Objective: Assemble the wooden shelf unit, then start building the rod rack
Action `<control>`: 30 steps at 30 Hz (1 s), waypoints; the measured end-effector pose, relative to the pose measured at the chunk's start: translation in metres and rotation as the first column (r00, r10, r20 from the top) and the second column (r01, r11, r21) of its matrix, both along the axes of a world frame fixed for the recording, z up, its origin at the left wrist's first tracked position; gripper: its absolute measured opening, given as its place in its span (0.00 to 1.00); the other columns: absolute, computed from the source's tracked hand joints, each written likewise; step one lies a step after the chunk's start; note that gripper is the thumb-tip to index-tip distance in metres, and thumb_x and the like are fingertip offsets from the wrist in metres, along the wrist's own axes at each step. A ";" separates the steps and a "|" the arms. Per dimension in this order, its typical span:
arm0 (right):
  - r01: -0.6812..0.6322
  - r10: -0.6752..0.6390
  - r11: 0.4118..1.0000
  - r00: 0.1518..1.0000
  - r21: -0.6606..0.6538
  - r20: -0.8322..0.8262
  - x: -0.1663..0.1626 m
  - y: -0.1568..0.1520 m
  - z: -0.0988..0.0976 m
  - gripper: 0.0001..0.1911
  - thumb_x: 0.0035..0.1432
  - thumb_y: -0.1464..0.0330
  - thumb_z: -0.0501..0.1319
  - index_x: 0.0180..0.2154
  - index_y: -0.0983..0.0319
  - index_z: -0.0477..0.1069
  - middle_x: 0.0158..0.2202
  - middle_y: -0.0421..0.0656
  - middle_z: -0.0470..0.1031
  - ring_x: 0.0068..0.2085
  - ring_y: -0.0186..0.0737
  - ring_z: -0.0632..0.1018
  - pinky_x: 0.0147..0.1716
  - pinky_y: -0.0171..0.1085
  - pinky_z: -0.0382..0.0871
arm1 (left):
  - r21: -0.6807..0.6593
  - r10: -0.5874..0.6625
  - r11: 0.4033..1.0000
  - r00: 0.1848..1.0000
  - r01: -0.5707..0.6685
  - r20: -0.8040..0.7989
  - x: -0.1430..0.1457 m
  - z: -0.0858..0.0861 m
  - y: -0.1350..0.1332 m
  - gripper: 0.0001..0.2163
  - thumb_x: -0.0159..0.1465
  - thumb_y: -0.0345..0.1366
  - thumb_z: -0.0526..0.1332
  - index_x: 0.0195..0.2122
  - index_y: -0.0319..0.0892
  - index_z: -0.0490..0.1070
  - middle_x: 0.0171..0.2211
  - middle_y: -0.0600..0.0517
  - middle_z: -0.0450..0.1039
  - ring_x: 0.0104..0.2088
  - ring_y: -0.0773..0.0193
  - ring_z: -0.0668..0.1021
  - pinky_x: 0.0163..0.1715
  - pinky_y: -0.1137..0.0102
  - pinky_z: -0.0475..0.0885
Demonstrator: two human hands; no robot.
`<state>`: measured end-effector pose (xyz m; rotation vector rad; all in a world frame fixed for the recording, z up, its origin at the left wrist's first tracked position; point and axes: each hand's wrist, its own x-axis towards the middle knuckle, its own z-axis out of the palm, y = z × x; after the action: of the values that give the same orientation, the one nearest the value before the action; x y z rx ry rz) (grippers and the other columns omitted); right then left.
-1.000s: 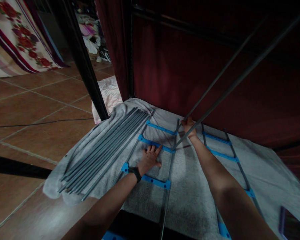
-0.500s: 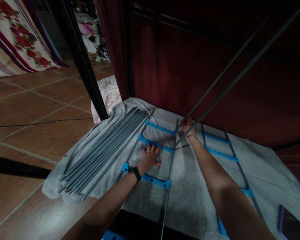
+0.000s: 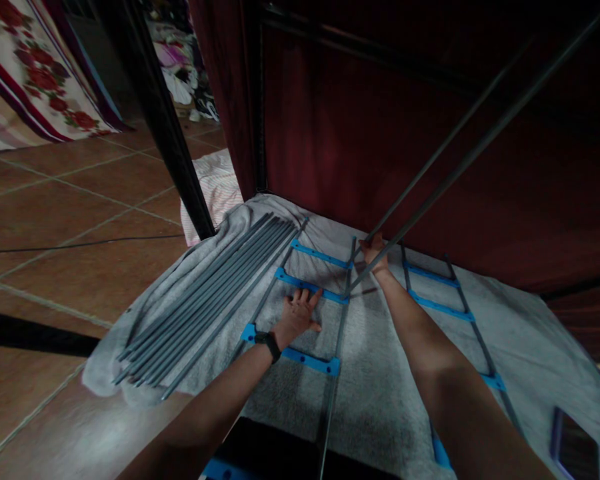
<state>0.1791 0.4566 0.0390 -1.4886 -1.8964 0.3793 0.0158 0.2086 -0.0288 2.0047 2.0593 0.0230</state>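
My left hand (image 3: 297, 315) is spread palm down, its fingertips on a blue plastic crossbar (image 3: 289, 279) of a flat frame. Grey rods join that crossbar to a second blue crossbar (image 3: 316, 361) nearer me and a third blue crossbar (image 3: 317, 254) beyond. Two long grey rods slant up to the right from the frame's right side. My right hand (image 3: 375, 253) is closed around the thinner-looking slanted rod (image 3: 433, 163), close to its lower end; my fingers partly hide the grip. The other slanted rod (image 3: 473, 159) passes just in front of that hand, its low end at the middle crossbar's right corner.
A row of loose grey rods (image 3: 207, 303) lies left of the frame on a grey blanket (image 3: 380, 373). To the right is another blue-barred frame (image 3: 443, 305), with a phone (image 3: 575, 443) beyond it. A black post (image 3: 165, 127) and dark red curtain (image 3: 330, 133) border the surface.
Both hands stay in nearly the same places. The whole view shifts very slightly; the rods and frames have not visibly moved relative to each other.
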 end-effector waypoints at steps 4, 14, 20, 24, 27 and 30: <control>0.000 0.001 1.000 1.000 0.016 -0.018 -0.002 -0.001 -0.001 0.15 0.57 0.61 0.60 0.44 0.58 0.62 0.29 0.40 0.72 0.34 0.44 0.75 0.35 0.39 0.67 | -0.013 0.000 1.000 1.000 0.000 0.021 0.000 0.004 0.000 0.49 0.56 0.56 0.68 0.73 0.51 0.44 0.62 0.40 0.59 0.58 0.38 0.62 0.54 0.46 0.61; 0.008 -0.008 1.000 0.996 0.003 -0.084 -0.001 -0.012 0.000 0.12 0.59 0.60 0.59 0.42 0.58 0.62 0.28 0.40 0.71 0.33 0.43 0.76 0.33 0.37 0.68 | -0.003 -0.015 1.000 1.000 0.015 0.013 -0.001 -0.001 0.001 0.48 0.56 0.57 0.66 0.73 0.52 0.44 0.63 0.39 0.59 0.59 0.38 0.62 0.53 0.45 0.61; 0.047 -0.046 0.999 0.997 0.015 -0.067 -0.006 -0.019 0.003 0.11 0.59 0.61 0.58 0.42 0.58 0.63 0.31 0.42 0.72 0.38 0.46 0.76 0.37 0.40 0.70 | 0.021 -0.010 1.000 1.000 0.010 -0.003 0.000 0.003 -0.002 0.48 0.56 0.56 0.67 0.73 0.50 0.45 0.61 0.39 0.61 0.58 0.39 0.63 0.53 0.46 0.62; 0.022 -0.021 1.000 0.996 0.008 -0.083 -0.007 -0.020 0.003 0.11 0.58 0.61 0.58 0.41 0.58 0.63 0.35 0.44 0.73 0.41 0.46 0.76 0.41 0.41 0.71 | 0.010 -0.009 1.000 1.000 0.009 -0.003 0.000 0.006 -0.002 0.47 0.57 0.56 0.67 0.73 0.51 0.46 0.61 0.39 0.61 0.59 0.38 0.63 0.53 0.47 0.63; -0.027 0.028 1.000 0.986 0.007 -0.163 -0.010 -0.017 0.006 0.13 0.56 0.61 0.61 0.41 0.58 0.64 0.40 0.45 0.74 0.43 0.43 0.76 0.45 0.41 0.70 | 0.006 -0.006 1.000 1.000 0.006 -0.004 0.000 0.007 -0.002 0.47 0.57 0.56 0.66 0.73 0.51 0.45 0.61 0.39 0.61 0.59 0.38 0.63 0.53 0.47 0.63; -0.076 0.066 0.997 0.932 -0.013 -0.356 -0.016 -0.010 0.013 0.14 0.55 0.57 0.61 0.40 0.58 0.65 0.41 0.46 0.74 0.45 0.43 0.75 0.45 0.42 0.69 | 0.011 -0.011 1.000 1.000 0.011 0.003 0.000 0.006 -0.003 0.47 0.57 0.56 0.67 0.73 0.50 0.45 0.61 0.38 0.61 0.59 0.39 0.63 0.52 0.46 0.63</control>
<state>0.1629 0.4465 0.0517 -1.2693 -1.6618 0.6630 0.0154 0.2058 -0.0223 2.0212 2.0503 0.0355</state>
